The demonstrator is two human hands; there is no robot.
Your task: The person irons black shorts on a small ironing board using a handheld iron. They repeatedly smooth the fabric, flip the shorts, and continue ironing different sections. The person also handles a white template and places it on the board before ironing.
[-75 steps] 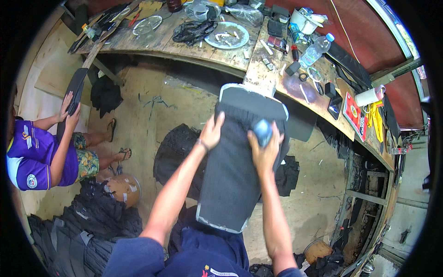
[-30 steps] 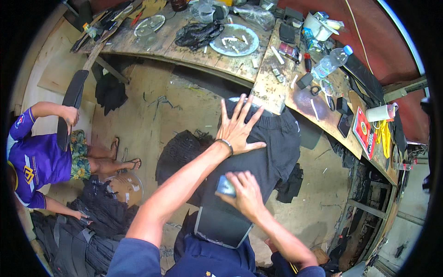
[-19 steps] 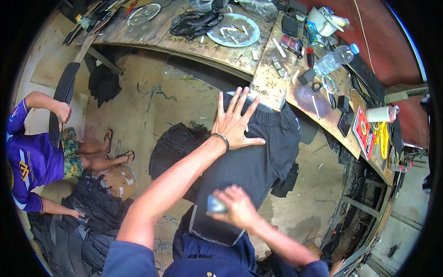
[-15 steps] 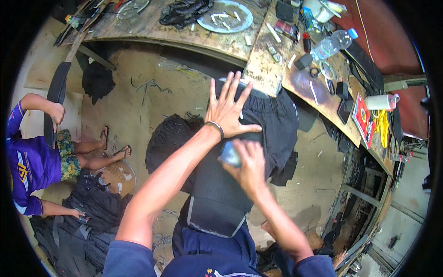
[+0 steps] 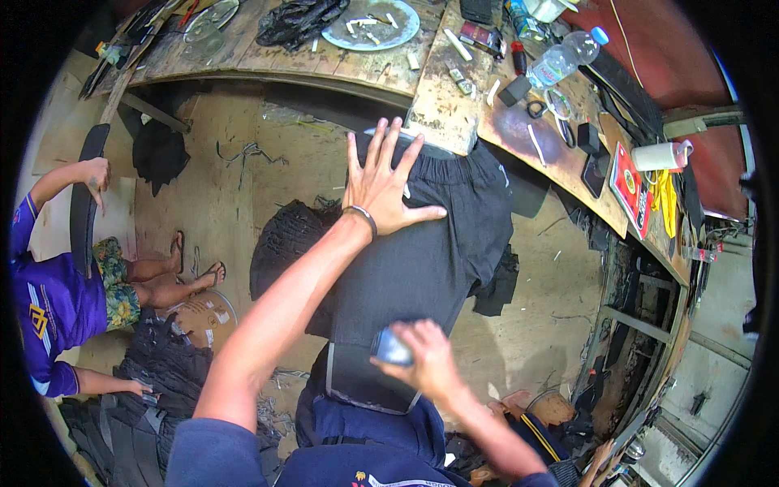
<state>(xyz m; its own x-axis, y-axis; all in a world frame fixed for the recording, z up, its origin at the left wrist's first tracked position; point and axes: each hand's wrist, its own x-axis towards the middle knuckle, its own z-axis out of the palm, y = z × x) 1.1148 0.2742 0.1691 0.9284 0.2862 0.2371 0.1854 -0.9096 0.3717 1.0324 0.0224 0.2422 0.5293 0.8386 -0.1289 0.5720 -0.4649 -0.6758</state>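
A dark fabric-covered panel (image 5: 422,268) leans from my lap up against the edge of the wooden workbench (image 5: 438,114). My left hand (image 5: 381,183) lies flat with fingers spread on the panel's upper part, a bracelet on the wrist. My right hand (image 5: 422,361) is closed around a small blue-grey block (image 5: 391,347) pressed against the panel's lower part. A lighter edge strip shows along the panel's bottom end.
The workbench carries a plate (image 5: 369,24), a plastic bottle (image 5: 564,57), scissors, small boxes and scraps. A seated person in a purple shirt (image 5: 49,300) at the left holds a long dark strip (image 5: 81,211). Dark fabric piles (image 5: 284,243) lie on the floor.
My right hand with the small block has slid up and down the panel and now sits low on it. My left hand has stayed spread on the upper part.
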